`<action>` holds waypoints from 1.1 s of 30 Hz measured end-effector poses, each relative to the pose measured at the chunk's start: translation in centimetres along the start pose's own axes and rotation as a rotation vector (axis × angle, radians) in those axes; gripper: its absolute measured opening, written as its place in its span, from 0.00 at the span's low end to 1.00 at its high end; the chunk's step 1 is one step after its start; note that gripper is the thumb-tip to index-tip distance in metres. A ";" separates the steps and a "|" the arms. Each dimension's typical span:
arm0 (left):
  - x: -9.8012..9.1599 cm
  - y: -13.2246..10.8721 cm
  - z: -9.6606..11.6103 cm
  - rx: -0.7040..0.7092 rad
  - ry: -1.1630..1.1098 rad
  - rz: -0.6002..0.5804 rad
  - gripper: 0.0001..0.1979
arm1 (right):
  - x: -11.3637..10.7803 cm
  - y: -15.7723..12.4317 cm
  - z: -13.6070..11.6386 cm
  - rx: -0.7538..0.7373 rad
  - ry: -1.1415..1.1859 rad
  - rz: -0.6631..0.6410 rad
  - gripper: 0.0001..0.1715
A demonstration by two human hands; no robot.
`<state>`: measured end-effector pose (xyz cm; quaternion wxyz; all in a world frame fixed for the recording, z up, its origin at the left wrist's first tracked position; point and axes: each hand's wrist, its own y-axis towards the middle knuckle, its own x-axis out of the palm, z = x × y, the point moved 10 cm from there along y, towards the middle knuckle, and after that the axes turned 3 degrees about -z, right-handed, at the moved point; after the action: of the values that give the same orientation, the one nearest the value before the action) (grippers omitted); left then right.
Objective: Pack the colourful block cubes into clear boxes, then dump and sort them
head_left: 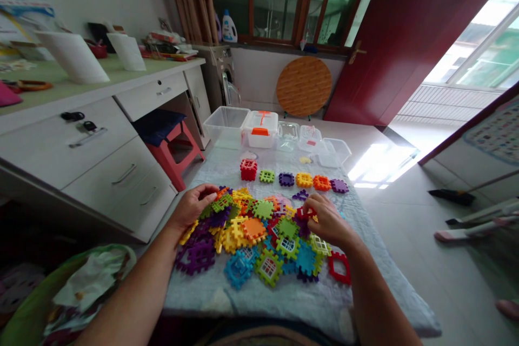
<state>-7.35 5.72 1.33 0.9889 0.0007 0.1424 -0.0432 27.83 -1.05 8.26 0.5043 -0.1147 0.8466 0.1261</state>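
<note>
A heap of toothed plastic building pieces (253, 230) in many colours covers the near half of the cloth. At its left edge my left hand (197, 206) rests with curved fingers slightly apart, fingertips by an orange and a green piece. My right hand (326, 219) is over the heap's right side, thumb and fingers pinched on a red building piece (305, 213), which they partly hide. Beyond the heap runs a row: a red stack (248, 170), then single green (266, 176), dark purple (286, 179), yellow (304, 180), orange (322, 183) and purple (339, 186) pieces.
Clear plastic bins (227, 125) and a lidded box with an orange handle (261, 130) line the table's far end. A red square frame (339, 267) lies near my right forearm. Left are a pink stool (174, 151) and a drawer desk (97, 143).
</note>
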 end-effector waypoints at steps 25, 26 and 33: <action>-0.4 -0.2 0.3 -0.025 -0.024 0.047 0.19 | 5.4 0.5 -7.8 -0.061 -0.123 -0.160 0.13; -0.3 -0.2 0.3 -0.029 -0.034 0.049 0.19 | 5.5 0.6 -7.8 -0.057 -0.118 -0.158 0.13; -0.5 -0.4 0.8 -0.033 -0.013 0.068 0.20 | 3.3 0.8 -8.1 -0.119 0.219 0.062 0.18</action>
<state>-7.60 5.34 2.25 0.9906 -0.0108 0.1363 -0.0071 19.35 -3.14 9.18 0.3971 -0.1313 0.8907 0.1784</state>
